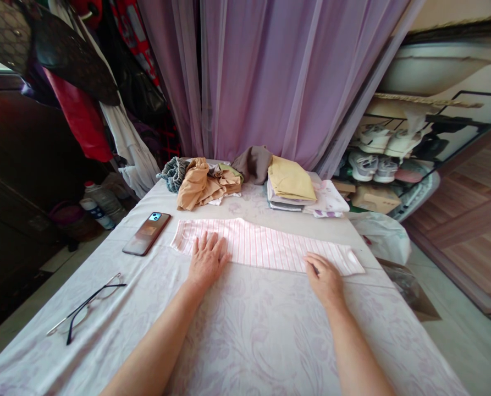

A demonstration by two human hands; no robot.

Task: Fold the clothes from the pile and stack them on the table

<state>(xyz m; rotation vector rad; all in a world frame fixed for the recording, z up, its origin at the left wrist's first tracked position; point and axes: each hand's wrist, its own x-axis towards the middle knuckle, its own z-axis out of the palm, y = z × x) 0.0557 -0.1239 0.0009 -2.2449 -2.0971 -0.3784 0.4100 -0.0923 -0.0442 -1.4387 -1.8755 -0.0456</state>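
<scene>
A pair of pink-and-white striped trousers [265, 245] lies flat across the table, folded lengthwise, with the waistband at the left and the leg end at the right. My left hand [208, 256] rests open on the trousers near the waistband, palm down with the fingers spread. Toward the leg end, my right hand [325, 280] is closed at the near edge of the cloth, its fingers curled and the thumb against them. The trousers' edge appears to be pinched there, partly hidden by the fingers.
Crumpled clothes [202, 184] lie at the table's back left, beside a brown-grey garment [251, 164]. A folded stack topped with yellow cloth [290, 179] sits at back right. A phone [147, 234] and eyeglasses [86, 308] lie at left. Shoes [371, 165] stand on a rack.
</scene>
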